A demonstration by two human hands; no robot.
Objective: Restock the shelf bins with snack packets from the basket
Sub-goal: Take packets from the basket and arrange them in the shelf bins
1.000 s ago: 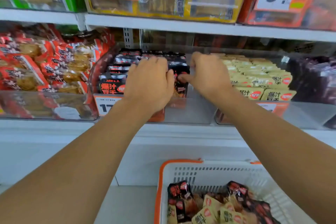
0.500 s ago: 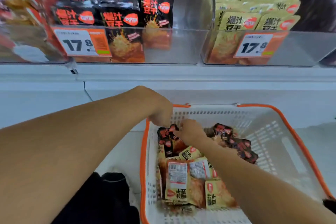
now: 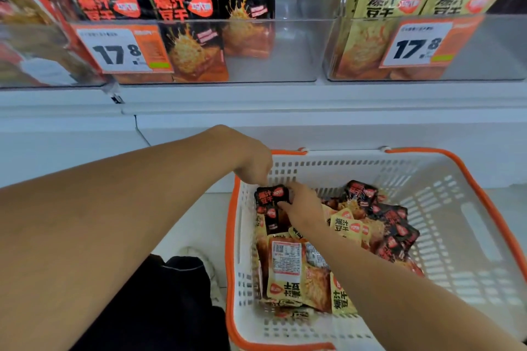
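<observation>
A white basket with an orange rim [image 3: 467, 225] sits on the floor below the shelf, holding black and yellow snack packets. Both hands reach into its far left corner. My left hand [image 3: 252, 162] pinches the top edge of a black packet [image 3: 271, 196] from above. My right hand [image 3: 302, 206] grips the same packet from the right side. More black packets [image 3: 396, 225] and yellow packets [image 3: 288, 273] lie loose in the basket. On the shelf, a clear bin [image 3: 285, 48] holds upright black packets with room on its right, and a second clear bin [image 3: 499, 45] holds yellow packets.
Orange price tags reading 17.8 [image 3: 122, 48] hang on both bin fronts. A bin of red packets [image 3: 31, 8] stands at the far left. The white shelf ledge [image 3: 313, 100] juts out above the basket. My dark trouser leg and shoe [image 3: 182, 293] are left of the basket.
Both hands came down from the black-packet bin on the shelf into the basket. They have closed on a black packet at the basket's far left, and the view tilted downward.
</observation>
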